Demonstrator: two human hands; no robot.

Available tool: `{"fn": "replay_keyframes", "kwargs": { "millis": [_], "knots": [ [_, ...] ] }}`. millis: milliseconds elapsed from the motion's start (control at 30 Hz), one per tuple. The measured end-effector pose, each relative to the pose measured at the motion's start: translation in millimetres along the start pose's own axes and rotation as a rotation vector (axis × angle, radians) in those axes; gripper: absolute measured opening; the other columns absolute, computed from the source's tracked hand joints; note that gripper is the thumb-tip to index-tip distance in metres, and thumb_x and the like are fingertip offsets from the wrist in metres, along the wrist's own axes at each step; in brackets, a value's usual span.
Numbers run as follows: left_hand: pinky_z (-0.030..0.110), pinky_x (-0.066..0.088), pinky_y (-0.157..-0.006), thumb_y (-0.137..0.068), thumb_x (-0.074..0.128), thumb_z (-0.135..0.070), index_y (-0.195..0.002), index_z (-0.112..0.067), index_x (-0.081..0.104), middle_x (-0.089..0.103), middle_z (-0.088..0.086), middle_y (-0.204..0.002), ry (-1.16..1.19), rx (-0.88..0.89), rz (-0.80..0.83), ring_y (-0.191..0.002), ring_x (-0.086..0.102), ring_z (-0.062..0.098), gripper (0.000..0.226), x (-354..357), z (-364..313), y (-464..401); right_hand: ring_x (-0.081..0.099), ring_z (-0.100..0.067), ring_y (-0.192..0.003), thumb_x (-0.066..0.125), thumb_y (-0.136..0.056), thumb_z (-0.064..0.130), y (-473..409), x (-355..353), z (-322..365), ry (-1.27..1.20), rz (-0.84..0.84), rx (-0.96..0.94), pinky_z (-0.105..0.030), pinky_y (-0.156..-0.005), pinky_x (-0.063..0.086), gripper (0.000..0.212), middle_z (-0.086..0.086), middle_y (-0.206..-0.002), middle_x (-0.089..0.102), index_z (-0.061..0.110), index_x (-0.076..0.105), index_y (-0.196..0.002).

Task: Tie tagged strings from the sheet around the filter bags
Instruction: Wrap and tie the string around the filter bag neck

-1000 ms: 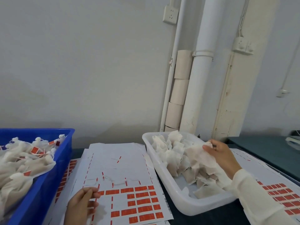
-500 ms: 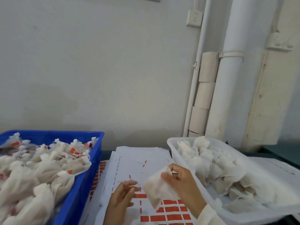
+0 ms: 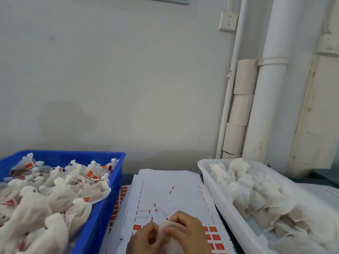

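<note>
A white filter bag (image 3: 169,241) is held between both hands at the bottom centre. My left hand (image 3: 145,239) and my right hand (image 3: 187,233) both grip its gathered top, fingers curled round it. Under them lies the white sheet (image 3: 165,187) with red tags (image 3: 213,235) and thin strings stuck to it. A string in the hands cannot be made out. A white tray (image 3: 216,195) at the right holds loose untied filter bags (image 3: 256,195). The blue crate (image 3: 102,208) at the left holds tied bags with red tags (image 3: 55,195).
More tag sheets lie under the blue crate's edge and beyond the white tray (image 3: 321,191). A white wall with pipes (image 3: 269,107) and stacked paper rolls (image 3: 240,110) stands behind the table. A socket (image 3: 228,22) sits high on the wall.
My right hand took a bag from the white tray and brought it left over the sheet. My left hand came off the sheet to meet it; both now grip the bag, lower in view.
</note>
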State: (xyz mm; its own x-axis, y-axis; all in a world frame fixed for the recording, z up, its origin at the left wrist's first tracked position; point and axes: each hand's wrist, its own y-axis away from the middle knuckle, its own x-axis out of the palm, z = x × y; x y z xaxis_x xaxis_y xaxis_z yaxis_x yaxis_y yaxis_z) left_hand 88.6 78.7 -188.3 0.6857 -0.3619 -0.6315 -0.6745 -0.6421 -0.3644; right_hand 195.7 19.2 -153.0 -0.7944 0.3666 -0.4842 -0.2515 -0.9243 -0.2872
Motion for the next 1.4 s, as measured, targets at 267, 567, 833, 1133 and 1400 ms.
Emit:
{"fn": "replay_keyframes", "kwargs": {
  "millis": [267, 567, 833, 1133, 1400],
  "knots": [
    [0.031, 0.048, -0.082, -0.079, 0.069, -0.024, -0.077, -0.006, 0.064, 0.069, -0.003, -0.070, 0.540, -0.479, -0.230, -0.082, 0.063, 0.017, 0.019, -11, 11, -16, 0.052, -0.007, -0.057, 0.073, -0.078, 0.016, 7, -4, -33, -0.134, -0.329, 0.242, -0.016, -0.057, 0.043, 0.012, 0.006, -0.061, 0.061, 0.017, 0.062, -0.074],
    [0.040, 0.048, -0.091, -0.085, 0.061, -0.029, -0.081, -0.018, 0.066, 0.068, -0.001, -0.090, 0.525, -0.478, -0.248, -0.093, 0.059, 0.019, 0.013, -8, 9, -10, 0.053, -0.014, -0.044, 0.063, -0.085, 0.009, 14, 0, -39, -0.340, -0.400, 0.261, -0.023, -0.046, 0.047, 0.017, -0.008, -0.051, 0.059, -0.002, 0.061, -0.073],
    [0.029, 0.052, -0.073, -0.081, 0.066, -0.029, -0.078, -0.021, 0.060, 0.065, -0.004, -0.078, 0.401, -0.382, -0.345, -0.074, 0.058, 0.015, 0.011, -8, 6, -9, 0.063, -0.019, -0.052, 0.060, -0.086, 0.003, 13, 4, -41, -0.369, -0.505, 0.202, -0.025, -0.054, 0.055, 0.004, -0.009, -0.061, 0.066, 0.004, 0.063, -0.083],
    [0.021, 0.054, -0.056, -0.077, 0.071, -0.018, -0.078, -0.017, 0.057, 0.064, 0.000, -0.070, 0.435, -0.289, -0.363, -0.066, 0.061, 0.017, 0.014, -3, -1, -4, 0.066, -0.008, -0.085, 0.068, -0.082, 0.007, 20, 18, -33, -0.187, -0.298, -0.033, -0.020, -0.077, 0.052, 0.017, 0.008, -0.088, 0.068, 0.019, 0.059, -0.091],
    [0.008, 0.048, -0.072, -0.083, 0.061, 0.001, -0.093, -0.031, 0.062, 0.065, -0.024, -0.089, 0.492, -0.156, -0.150, -0.090, 0.062, 0.001, 0.034, 1, 4, 1, 0.067, -0.008, -0.093, 0.075, -0.073, 0.030, 23, 14, -31, -0.275, -0.225, -0.048, -0.017, -0.083, 0.051, 0.035, 0.012, -0.099, 0.070, 0.021, 0.057, -0.102]
  ]
}}
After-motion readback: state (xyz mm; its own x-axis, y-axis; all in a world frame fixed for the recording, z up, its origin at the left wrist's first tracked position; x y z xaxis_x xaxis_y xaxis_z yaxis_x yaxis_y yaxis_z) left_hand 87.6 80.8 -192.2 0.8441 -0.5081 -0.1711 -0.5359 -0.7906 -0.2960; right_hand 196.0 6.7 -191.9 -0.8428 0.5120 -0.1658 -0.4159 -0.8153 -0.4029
